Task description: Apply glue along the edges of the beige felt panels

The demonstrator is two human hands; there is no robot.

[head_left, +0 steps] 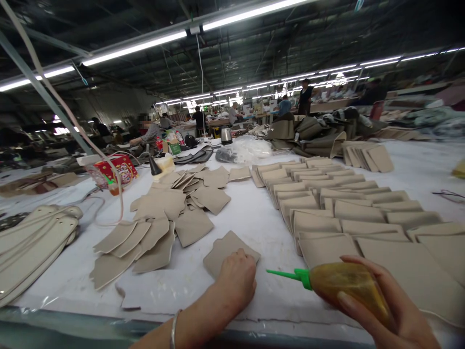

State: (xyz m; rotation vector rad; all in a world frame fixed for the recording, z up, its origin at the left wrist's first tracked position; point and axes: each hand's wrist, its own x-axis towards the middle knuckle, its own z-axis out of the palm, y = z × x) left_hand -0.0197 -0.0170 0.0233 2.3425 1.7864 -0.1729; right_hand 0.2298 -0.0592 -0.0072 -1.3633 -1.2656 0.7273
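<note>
My right hand (pixel 385 300) is wrapped round a squeeze bottle (pixel 343 286) of amber liquid, apparently glue, tilted so that its thin green nozzle points left. Left of the nozzle tip, my left hand (pixel 238 276) is closed at the near right part of a beige leather-like piece (pixel 227 247) lying flat on the white table cover; its fingertips are hidden under the hand. Loose beige pieces of the same kind (pixel 160 203) lie heaped beyond and to the left. Overlapping rows of folded beige pieces (pixel 348 208) spread across the right side, partly behind the bottle.
Long pale strap-like parts (pixel 39 242) are stacked at the left edge. A cable (pixel 118 194) hangs down onto the table near a red box (pixel 123 169). Farther back are a dark cone (pixel 155 166), a clear plastic bag (pixel 247 150), a kettle (pixel 226 135) and people at work.
</note>
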